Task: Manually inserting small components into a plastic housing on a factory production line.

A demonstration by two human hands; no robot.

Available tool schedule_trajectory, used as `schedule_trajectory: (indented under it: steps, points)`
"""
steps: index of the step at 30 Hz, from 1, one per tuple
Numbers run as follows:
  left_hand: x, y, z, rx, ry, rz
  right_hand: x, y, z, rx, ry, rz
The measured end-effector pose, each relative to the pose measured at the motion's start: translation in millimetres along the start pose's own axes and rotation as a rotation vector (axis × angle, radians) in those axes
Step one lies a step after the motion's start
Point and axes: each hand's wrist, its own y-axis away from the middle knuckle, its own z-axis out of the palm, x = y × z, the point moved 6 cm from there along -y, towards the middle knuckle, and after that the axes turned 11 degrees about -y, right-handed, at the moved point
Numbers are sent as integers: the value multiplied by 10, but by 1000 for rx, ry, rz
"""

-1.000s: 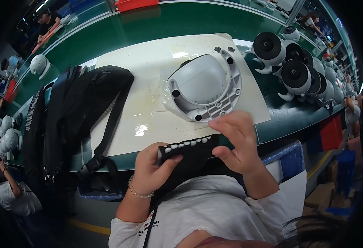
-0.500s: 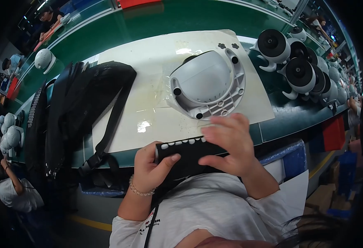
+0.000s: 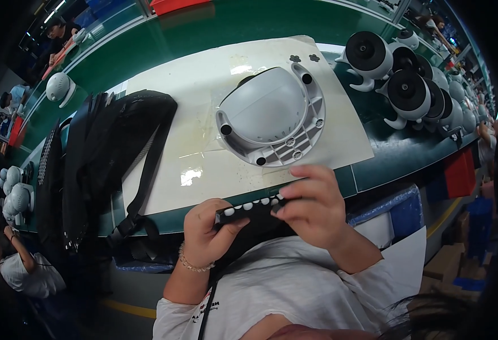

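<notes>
From my remote view, I locate the strip (image 3: 251, 213), a black piece edged with white pads (image 3: 248, 206), at the lower centre of the frame, between the hands. Its long axis runs left to right, the right end slightly higher. The left hand (image 3: 208, 229) grasps the left end, thumb on the near face. The right hand (image 3: 314, 208) has thumb and fingertips drawn together at the right end; I cannot tell whether they pinch a pad or only touch the strip. The housing (image 3: 266, 107), white, lies on the pale mat (image 3: 166, 141) at the upper centre, apart from both hands. Its lower rim sits just above the right fingers, so I rate the right hand nearer than the left.
</notes>
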Motion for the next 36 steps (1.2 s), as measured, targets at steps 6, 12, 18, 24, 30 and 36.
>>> schedule_trajectory:
  steps: [6, 12, 18, 24, 30, 36]
  points:
    - [34, -33, -55, 3, -13, 82, 247, 218, -106, 238, -682, 248]
    - [119, -49, -53, -25, -117, 263, 283, 167, -117, -112, -584, 520]
    - [151, -63, -69, -60, -187, 420, 282, 169, -134, -125, -625, 723]
    - [115, -61, -63, -27, -154, 280, 163, 138, -185, -2, -378, 266]
    - [74, -63, -39, -46, -79, 187, 41, 103, -62, -69, -280, 86]
    - [-1, -13, -25, 16, -17, 10, -48, 131, -47, 47, -93, -66]
